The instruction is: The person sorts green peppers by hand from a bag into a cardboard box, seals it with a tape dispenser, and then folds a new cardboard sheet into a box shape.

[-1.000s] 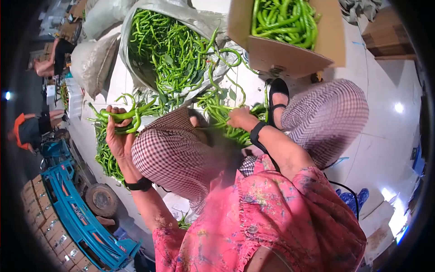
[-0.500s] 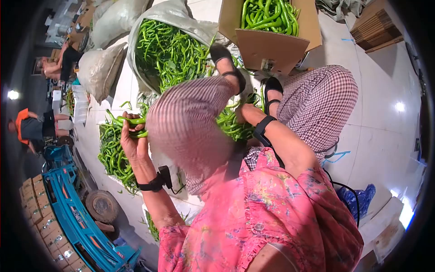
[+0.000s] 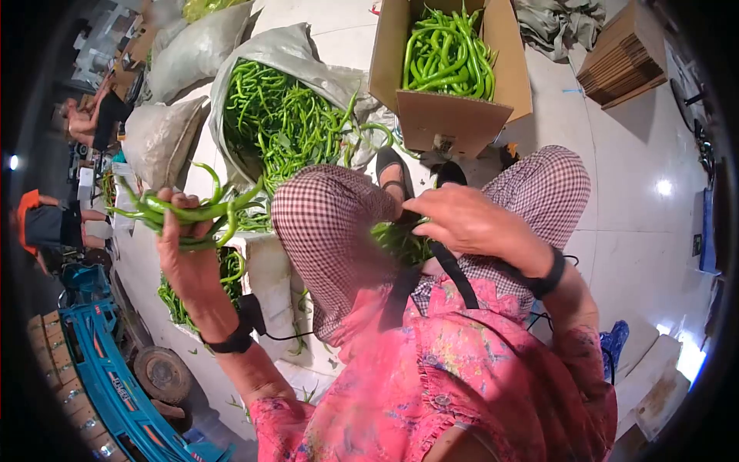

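**Around the cardboard box**

A cardboard box [image 3: 454,115] filled with green peppers stands on the white tiled floor [image 3: 639,223]. Left of the box, an open grey sack [image 3: 296,46] spills more peppers. Right of the box lies stacked flat cardboard [image 3: 620,69]. Far left of it, a blue vehicle [image 3: 108,377].

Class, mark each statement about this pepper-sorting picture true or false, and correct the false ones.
1. The left hand grips a bunch of green peppers. True.
2. The cardboard box is empty. False: it holds green peppers.
3. The right hand holds a knife. False: no knife shows; the hand is raised in front of the knees, above a few peppers.
4. An open grey sack is full of green peppers. True.
5. Each wrist wears a dark band. True.
6. The person wears a blue top. False: it is pink and flowered.
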Available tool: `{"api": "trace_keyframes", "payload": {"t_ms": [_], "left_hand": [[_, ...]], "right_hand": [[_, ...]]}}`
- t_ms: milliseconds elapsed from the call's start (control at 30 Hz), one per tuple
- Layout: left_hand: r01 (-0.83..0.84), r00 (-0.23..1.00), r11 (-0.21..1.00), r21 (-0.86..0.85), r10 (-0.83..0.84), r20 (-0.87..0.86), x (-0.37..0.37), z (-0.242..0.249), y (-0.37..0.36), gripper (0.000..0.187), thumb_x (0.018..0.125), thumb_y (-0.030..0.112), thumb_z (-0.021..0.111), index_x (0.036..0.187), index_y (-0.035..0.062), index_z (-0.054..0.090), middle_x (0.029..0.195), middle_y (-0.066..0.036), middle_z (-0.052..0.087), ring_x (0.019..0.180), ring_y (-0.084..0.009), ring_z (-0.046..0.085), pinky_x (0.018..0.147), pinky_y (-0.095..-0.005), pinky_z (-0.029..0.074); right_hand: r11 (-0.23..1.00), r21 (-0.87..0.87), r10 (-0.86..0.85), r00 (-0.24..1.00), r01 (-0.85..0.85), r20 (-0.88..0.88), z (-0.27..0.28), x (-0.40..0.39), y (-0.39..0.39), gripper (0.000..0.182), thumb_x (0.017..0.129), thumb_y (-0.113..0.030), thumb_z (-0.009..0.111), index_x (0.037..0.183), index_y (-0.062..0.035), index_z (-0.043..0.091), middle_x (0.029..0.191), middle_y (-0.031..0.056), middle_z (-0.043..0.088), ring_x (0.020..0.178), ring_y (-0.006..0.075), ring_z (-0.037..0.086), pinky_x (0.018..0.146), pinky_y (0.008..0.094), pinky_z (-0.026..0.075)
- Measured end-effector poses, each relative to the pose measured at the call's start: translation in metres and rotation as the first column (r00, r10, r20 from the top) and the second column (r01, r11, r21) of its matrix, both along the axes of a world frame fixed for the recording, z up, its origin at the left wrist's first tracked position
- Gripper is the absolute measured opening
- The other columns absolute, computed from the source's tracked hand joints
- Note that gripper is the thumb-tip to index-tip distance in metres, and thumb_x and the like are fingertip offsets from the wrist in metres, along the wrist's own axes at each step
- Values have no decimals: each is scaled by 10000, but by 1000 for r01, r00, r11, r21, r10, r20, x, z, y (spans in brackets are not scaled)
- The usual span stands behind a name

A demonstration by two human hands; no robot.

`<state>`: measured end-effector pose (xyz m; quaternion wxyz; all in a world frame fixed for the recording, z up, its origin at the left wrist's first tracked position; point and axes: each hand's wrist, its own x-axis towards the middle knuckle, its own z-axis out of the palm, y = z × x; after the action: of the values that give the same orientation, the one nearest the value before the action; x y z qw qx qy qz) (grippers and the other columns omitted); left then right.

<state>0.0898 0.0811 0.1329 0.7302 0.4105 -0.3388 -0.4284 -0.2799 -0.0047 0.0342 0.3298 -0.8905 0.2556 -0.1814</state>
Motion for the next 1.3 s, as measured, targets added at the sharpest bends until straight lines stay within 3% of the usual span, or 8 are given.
{"api": "trace_keyframes", "payload": {"t_ms": [167,300,467,733,933,1133,1233,1300], "left_hand": [[277,952,950,-142,-292,-93,-49,42,-34,327,991,116,505,1306,37,466,1140,-75,527,1031,-146,475,608,-181,389],[293,954,950,112,-282,-102,-124,41,-75,335,960,153,558,1268,33,501,1042,-53,573,891,-132,558,620,-190,429],[309,948,833,460,-308,-79,-200,19,-131,307,908,144,641,1177,36,541,964,-34,604,817,-119,569,682,-252,474],[565,817,720,403,-419,-397,-224,-6,-203,380,920,109,593,1263,12,463,1069,-57,582,960,-146,586,853,-301,487],[554,777,779,294,-610,153,-237,-38,-239,617,954,258,603,1412,-67,347,1373,-179,426,1274,-238,438,1098,-328,331],[715,695,565,412,-642,-325,-200,-11,-264,644,952,211,595,1445,-60,282,1389,-195,461,1261,-264,503,832,-326,571],[651,735,609,453,-656,-173,-189,-15,-267,642,932,173,621,1444,-54,306,1388,-186,475,1266,-265,500,901,-328,532],[527,435,720,451,-685,585,-173,-30,-272,608,914,147,637,1425,-47,372,1368,-169,510,1260,-248,498,1007,-332,441]], "right_hand": [[905,353,-300,945,239,127,92,-45,-45,311,865,-125,649,1154,-10,638,971,126,690,873,247,674,797,358,528],[959,233,-200,968,162,152,129,-36,-63,709,707,-165,797,1345,-41,514,1249,132,616,1132,250,599,999,359,439],[991,49,-133,979,127,156,111,6,-81,1040,728,-340,793,1518,-74,171,1344,305,420,1211,491,449,1048,506,366],[899,365,-245,969,243,-40,81,-12,-157,955,759,-237,688,1506,-10,138,1277,314,512,1113,441,576,953,463,471],[770,358,-576,817,528,35,94,-18,-186,843,754,-72,680,1479,-17,255,1125,207,617,1072,262,613,918,344,473],[653,670,-619,759,354,203,84,-35,-266,698,829,-187,695,1410,15,367,1189,122,601,1084,204,591,955,313,463],[651,650,-638,746,392,190,54,-32,-292,715,858,-255,692,1422,23,351,1197,139,597,1061,202,599,934,308,475],[720,538,-591,794,439,142,31,-40,-303,703,893,-330,661,1435,4,365,1224,177,586,1041,219,609,869,317,511]]}}
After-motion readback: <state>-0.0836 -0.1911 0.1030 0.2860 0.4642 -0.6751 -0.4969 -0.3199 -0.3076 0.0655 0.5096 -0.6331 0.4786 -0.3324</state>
